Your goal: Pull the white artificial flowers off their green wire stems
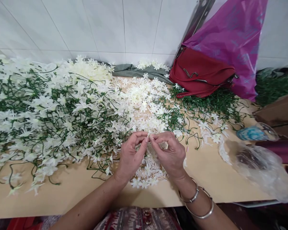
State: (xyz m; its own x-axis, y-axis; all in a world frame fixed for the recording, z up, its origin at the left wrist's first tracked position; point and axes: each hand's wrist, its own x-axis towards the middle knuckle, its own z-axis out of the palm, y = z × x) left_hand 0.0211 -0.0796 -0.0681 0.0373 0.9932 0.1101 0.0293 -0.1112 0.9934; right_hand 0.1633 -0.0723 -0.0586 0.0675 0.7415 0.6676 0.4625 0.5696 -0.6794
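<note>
Fingertips meet in the head view, just above the near middle of the desk (206, 172); the left hand (131, 156) and the right hand (169, 155) each narrow their grip to a tight pinch on one small white blossom (150, 138), thumb and forefinger nearly shut on it, the other fingers curled loosely; whether a stem runs into the piece is too small to tell. Directly below the hands lies a heap of loose blossoms (146, 172), and to the left a thick tangle of flowered sprays (50, 118) covers much of the desk; bare green stems (206, 105) spread to the right, in front of a red bag (199, 75).

Risk, as I judge it, lies in the smallness of the piece; a slip of either pinch would drop it into the heap, where it would be lost among identical ones; too hard a squeeze or a skewed pull could crease or tear the thin petals. Two bangles (196, 204) on the right wrist hang near the desk edge and could sweep blossoms off it; a clear plastic bag (259, 166) at the right edge could slide away if nudged.
</note>
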